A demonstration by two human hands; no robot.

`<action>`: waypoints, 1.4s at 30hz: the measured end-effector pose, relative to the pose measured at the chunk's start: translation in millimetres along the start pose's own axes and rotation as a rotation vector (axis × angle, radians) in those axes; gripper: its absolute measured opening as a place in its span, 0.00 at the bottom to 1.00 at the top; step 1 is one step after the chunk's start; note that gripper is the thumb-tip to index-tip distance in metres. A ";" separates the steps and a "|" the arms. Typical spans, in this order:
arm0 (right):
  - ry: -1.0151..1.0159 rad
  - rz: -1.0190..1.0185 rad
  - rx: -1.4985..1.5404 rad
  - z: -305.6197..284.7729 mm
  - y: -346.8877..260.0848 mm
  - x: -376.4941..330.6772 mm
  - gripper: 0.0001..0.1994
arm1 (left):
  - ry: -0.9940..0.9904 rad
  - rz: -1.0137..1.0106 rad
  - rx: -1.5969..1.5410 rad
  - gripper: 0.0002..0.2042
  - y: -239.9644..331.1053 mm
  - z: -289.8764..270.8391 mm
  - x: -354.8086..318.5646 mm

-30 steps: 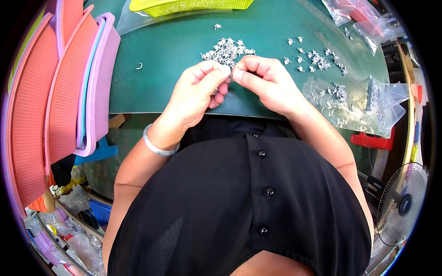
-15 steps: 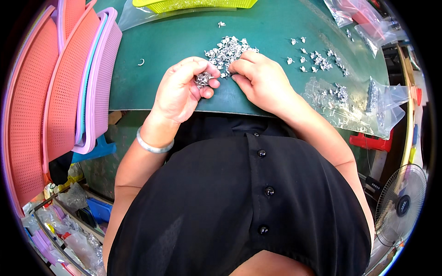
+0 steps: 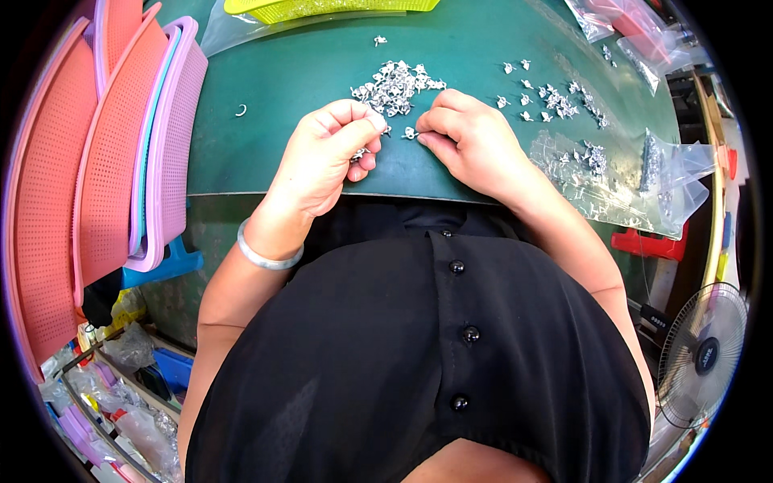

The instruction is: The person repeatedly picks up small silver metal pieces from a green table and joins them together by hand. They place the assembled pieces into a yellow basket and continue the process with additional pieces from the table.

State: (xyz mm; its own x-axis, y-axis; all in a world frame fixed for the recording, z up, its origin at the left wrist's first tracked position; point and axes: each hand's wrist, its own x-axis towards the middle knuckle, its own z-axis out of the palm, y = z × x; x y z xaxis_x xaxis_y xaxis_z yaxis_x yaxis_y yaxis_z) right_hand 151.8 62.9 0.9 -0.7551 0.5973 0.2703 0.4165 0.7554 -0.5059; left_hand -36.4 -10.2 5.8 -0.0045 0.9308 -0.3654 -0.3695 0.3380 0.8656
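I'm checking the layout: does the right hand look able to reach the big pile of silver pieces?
Probably yes: the pile lies close by the right hand, with nothing blocking the way.

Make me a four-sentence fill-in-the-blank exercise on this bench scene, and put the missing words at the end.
1. Around the ____ wrist sits a pale bangle.
2. The heap of small silvery pieces lies on a tabletop coloured ____.
3. The single silvery piece at the fingertips of the right hand lies between the two ____.
4. The fan is near the ____ edge of the picture.

Missing words: left; green; hands; right.
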 end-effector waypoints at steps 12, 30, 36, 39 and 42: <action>0.264 -0.304 -0.036 -4.4 -6.6 1.6 0.05 | -0.047 -0.039 0.148 0.05 -0.4 11.2 -1.0; 0.217 0.016 0.492 -7.7 -10.2 -1.6 0.04 | -0.112 0.137 0.220 0.05 -7.4 15.0 -4.1; 0.251 -0.044 0.419 -6.0 -10.1 -0.1 0.05 | -0.109 0.140 0.231 0.05 -8.6 13.1 -5.4; 0.276 -0.118 0.330 -4.9 -10.9 1.7 0.05 | -0.125 0.083 0.053 0.05 -6.7 13.3 -7.4; 0.292 -0.185 0.277 -1.2 -11.3 5.9 0.05 | -0.151 0.038 -0.048 0.04 -6.4 9.6 -6.8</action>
State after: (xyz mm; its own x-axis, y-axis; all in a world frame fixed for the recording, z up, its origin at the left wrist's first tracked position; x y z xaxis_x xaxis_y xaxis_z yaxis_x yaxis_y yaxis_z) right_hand 143.2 58.2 9.2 -0.6127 0.5402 0.5769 0.1061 0.7796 -0.6173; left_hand -25.1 -17.4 6.0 0.1193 0.9543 -0.2739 -0.4154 0.2985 0.8593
